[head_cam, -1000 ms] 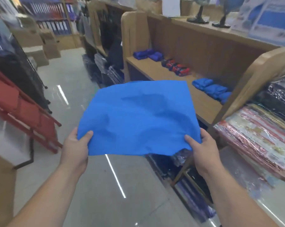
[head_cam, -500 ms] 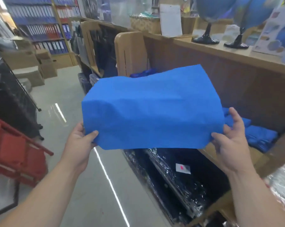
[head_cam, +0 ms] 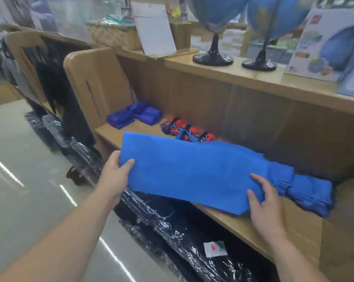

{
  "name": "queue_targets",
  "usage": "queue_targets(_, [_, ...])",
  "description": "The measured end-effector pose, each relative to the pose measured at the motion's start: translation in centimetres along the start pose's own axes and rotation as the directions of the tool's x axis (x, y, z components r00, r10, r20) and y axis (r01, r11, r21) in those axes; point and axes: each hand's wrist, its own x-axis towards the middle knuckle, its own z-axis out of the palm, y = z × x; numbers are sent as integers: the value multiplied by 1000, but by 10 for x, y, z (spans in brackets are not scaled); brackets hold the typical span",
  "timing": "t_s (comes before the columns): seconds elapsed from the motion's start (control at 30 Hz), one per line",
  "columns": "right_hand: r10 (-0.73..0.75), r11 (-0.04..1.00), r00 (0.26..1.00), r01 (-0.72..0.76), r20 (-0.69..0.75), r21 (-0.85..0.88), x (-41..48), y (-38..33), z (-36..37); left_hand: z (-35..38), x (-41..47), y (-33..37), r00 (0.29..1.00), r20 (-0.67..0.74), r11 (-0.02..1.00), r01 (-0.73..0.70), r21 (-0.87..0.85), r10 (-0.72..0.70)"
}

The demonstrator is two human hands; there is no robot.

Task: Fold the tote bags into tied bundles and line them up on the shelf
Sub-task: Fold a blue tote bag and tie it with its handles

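Tote bag (head_cam: 192, 174) — folded, over shelf (head_cam: 253, 231) | L hand (head_cam: 115, 176) grips left edge | R hand (head_cam: 267, 206) grips right corner

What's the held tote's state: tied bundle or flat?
Flat, untied: tote spans the shelf edge as one long panel, handle loose behind.
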Motion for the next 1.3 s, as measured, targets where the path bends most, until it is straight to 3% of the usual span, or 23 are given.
queue_targets(0.13, [199,980,979,-199,37,-4,2,3,25,13,54,-14,991,95,995,96,-25,-93])
queue_targets(0.27, [319,931,947,-309,-24,194,3,-11,46,5,100,-18,978,180,994,109,-16,-104])
queue_targets(0.33, [352,905,933,-320,-72,281,3,-20,52,-4,115,-15,963,264,998,48,30,-54])
queue_targets(0.5, [329,912,932,-270,-155,309,1,-61,58,-13,148,2,892,452,998,-24,52,-2])
queue_targets(0.73, [299,931,869,-174,-394,322,-4,-117,48,-10,175,46,863,492,989,-45,-142,110])
queue_targets(0.87, [374,924,871,-319,-318,212,5,-117,43,0,193,50,797,599,996,-85,-10,74])
queue_targets(1.0, [476,880,837,-449,-269,157,6,-99,55,10,212,23,807,589,988,-51,145,-45])
queue_targets(1.1, [484,875,809,-445,-334,190,4,-91,65,11,216,10,830,555,968,-96,230,-49])
queue_targets(1.2, [484,872,784,-392,-389,293,1,-95,69,11,215,8,848,530,977,-126,171,16])
queue_targets(1.3, [504,857,736,-362,-452,366,1,-105,67,7,219,9,829,545,946,-265,187,124])
